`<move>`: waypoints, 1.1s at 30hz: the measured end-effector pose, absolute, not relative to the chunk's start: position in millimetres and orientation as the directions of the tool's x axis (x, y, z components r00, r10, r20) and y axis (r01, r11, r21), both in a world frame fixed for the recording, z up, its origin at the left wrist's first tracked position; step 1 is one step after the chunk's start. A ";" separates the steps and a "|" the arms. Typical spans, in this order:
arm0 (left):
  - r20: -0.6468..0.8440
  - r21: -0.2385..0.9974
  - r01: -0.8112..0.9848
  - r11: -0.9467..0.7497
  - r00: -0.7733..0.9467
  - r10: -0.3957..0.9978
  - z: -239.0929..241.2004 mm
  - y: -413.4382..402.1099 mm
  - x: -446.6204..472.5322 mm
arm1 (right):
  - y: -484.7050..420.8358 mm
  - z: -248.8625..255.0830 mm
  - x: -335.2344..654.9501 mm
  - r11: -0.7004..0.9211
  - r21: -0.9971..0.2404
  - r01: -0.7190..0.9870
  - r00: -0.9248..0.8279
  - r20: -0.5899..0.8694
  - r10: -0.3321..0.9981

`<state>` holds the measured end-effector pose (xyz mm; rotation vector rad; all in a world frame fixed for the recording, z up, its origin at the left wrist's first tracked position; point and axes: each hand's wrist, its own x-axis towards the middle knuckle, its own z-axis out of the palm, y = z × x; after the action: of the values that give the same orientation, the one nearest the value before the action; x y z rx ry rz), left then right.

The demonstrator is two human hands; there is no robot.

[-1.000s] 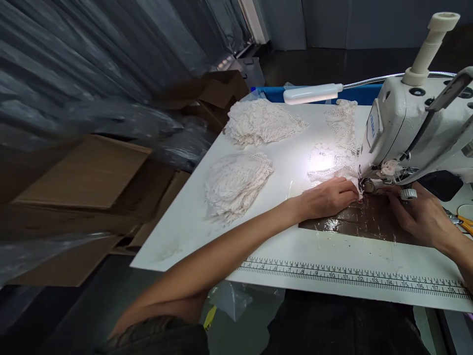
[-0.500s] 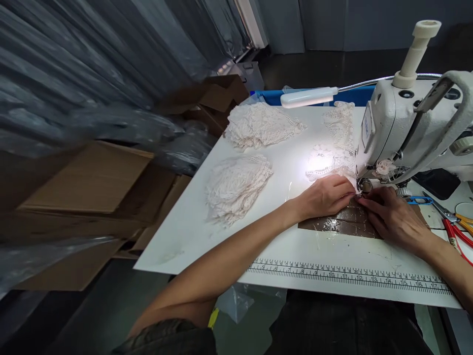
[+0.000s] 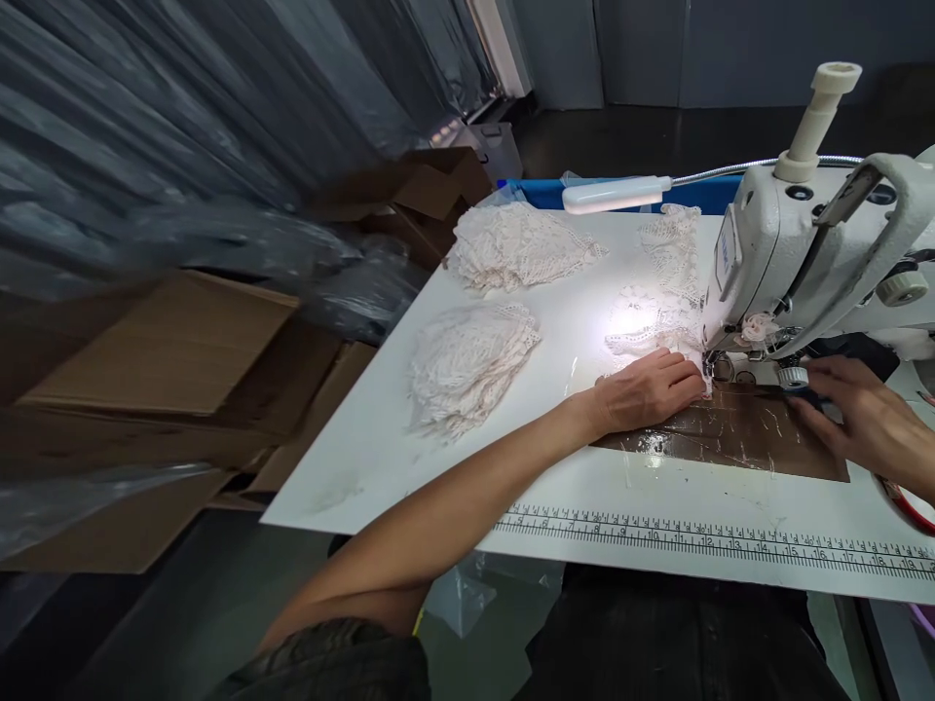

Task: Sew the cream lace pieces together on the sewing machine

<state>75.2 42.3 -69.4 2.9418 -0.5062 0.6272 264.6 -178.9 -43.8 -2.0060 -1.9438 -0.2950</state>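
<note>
Beside the needle of the white sewing machine (image 3: 764, 243), my left hand (image 3: 650, 389) presses its closed fingertips on the edge of a white lace piece (image 3: 650, 326). The lace spreads out behind that hand under the bright lamp spot. My right hand (image 3: 866, 414) is to the right of the presser foot, fingers closed around small blue thread snips (image 3: 810, 396). Their dark tip points left towards the needle; most of their body is hidden by the fingers. Beneath both hands lies a shiny brown taped patch (image 3: 760, 438) on the white table (image 3: 467, 477).
Two heaps of white lace, a far one (image 3: 515, 243) and a nearer one (image 3: 474, 365), sit on the left. A lamp (image 3: 617, 194) reaches over the table. A printed ruler (image 3: 693, 541) runs along the front edge. Red-handled scissors (image 3: 910, 504) lie right; cardboard boxes (image 3: 161, 341) stand left.
My right hand has left the lace at the needle, moved right and taken up the blue thread snips. My left hand stays on the lace, fingers slightly flatter.
</note>
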 end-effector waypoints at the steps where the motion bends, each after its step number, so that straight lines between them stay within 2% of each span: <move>1: 0.398 0.026 -0.350 -0.936 0.863 -0.311 -70.0 42.7 75.6 | -181.2 -46.7 267.2 -0.014 -0.058 0.998 0.034 0.359 0.933; 3: 0.409 0.074 -0.364 -0.928 0.860 -0.305 -71.7 42.9 76.3 | -183.0 -50.5 266.6 -0.019 0.005 1.000 0.016 0.374 0.927; 5: 0.455 0.174 -0.359 -0.917 0.855 -0.249 -73.1 41.2 76.9 | -182.3 -49.9 259.2 -0.030 0.005 1.000 0.024 0.433 0.901; 8: 0.496 0.370 -0.283 -0.885 0.866 -0.070 -73.1 35.6 77.9 | -180.7 -45.0 242.1 -0.024 -0.187 0.982 0.107 0.449 0.887; 11: 0.446 0.571 -0.161 -0.805 0.884 0.140 -71.2 31.1 79.6 | -178.3 -45.5 228.4 -0.109 -0.422 0.900 0.250 0.296 0.922; 13: 0.378 0.701 -0.112 -0.705 0.896 0.233 -70.1 31.5 81.1 | -173.5 -49.4 223.5 -0.191 -0.457 0.869 0.320 0.222 0.921; 15: 0.311 0.796 -0.095 -0.597 0.911 0.271 -70.0 34.7 82.6 | -165.0 -52.8 220.4 -0.259 -0.388 0.885 0.347 0.176 0.921; 17: 0.259 0.852 -0.087 -0.516 0.927 0.271 -70.8 38.9 84.1 | -154.1 -53.9 217.5 -0.322 -0.266 0.909 0.360 0.109 0.927; 20: 0.200 0.897 -0.058 -0.437 0.937 0.285 -72.7 43.9 86.7 | -138.2 -52.6 211.8 -0.382 -0.121 0.916 0.387 0.027 0.922; 24: 0.151 0.914 -0.027 -0.405 0.949 0.276 -74.7 46.6 89.1 | -126.1 -52.7 205.3 -0.415 -0.018 0.910 0.414 -0.033 0.910; 30: 0.197 0.872 -0.059 -0.485 0.951 0.238 -74.7 48.6 89.2 | -118.0 -51.8 204.1 -0.312 0.010 0.950 0.311 0.068 0.948; 33: 0.129 0.870 0.016 -0.493 0.957 0.258 -69.5 47.2 89.4 | -114.2 -50.1 203.8 -0.279 0.046 0.959 0.270 0.145 0.952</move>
<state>89.4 47.2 -69.5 2.0708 0.1939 0.2952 203.8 -114.2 -50.1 -2.4624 -1.8545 -0.2230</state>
